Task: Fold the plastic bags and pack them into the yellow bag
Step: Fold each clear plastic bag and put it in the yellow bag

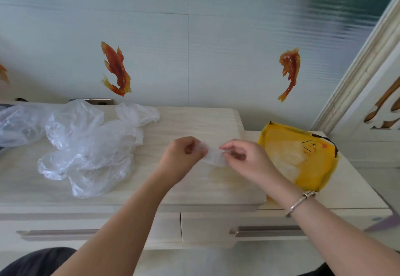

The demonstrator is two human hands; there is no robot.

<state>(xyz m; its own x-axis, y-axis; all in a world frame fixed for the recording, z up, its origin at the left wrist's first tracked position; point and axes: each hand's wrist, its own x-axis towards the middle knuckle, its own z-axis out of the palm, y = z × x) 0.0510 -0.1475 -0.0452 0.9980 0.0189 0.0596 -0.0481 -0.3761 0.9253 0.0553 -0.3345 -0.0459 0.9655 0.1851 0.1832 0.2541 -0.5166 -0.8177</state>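
Head view: your left hand (184, 154) and right hand (242, 156) meet over the middle of the desk (194, 189), each pinching one end of a small folded clear plastic bag (214, 155) held just above the wood. The fingers of both hands curl round the film, covering its ends, so its folds are hard to make out. A bracelet (299, 202) circles your right wrist. The yellow bag (303, 156) lies flat on the lower right-hand section of the desk, just beside your right hand; your forearm covers its near corner. A loose heap of crumpled plastic bags (86, 148) spreads across the desk's left half and runs out of view at the left edge. Bare wood lies between the heap and your hands, and along the far edge by the wall (194, 59). Two drawers (205, 226) front the desk below.
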